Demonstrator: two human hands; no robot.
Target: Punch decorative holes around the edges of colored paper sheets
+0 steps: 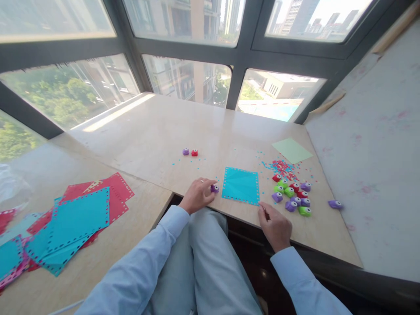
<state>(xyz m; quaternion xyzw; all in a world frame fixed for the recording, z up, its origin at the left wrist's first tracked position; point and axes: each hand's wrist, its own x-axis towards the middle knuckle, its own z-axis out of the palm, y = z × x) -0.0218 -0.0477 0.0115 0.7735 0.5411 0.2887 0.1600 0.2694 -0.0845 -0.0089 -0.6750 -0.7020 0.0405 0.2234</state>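
A square teal paper sheet (241, 185) with punched holes along its edges lies flat on the beige ledge (157, 135). My left hand (197, 195) rests just left of it, fingers closed on a small purple paper punch (215, 188) beside the sheet's left edge. My right hand (274, 225) sits at the ledge's near edge, its fingertips touching the sheet's near right corner. A cluster of purple, green and red punches (293, 195) lies to the right of the sheet.
A purple punch (185, 151) and a red punch (194, 152) sit farther back. One purple punch (335, 204) lies apart at right. Red and teal confetti (282, 166) and a pale green sheet (292, 150) lie beyond. Punched teal and red sheets (78, 214) pile at left.
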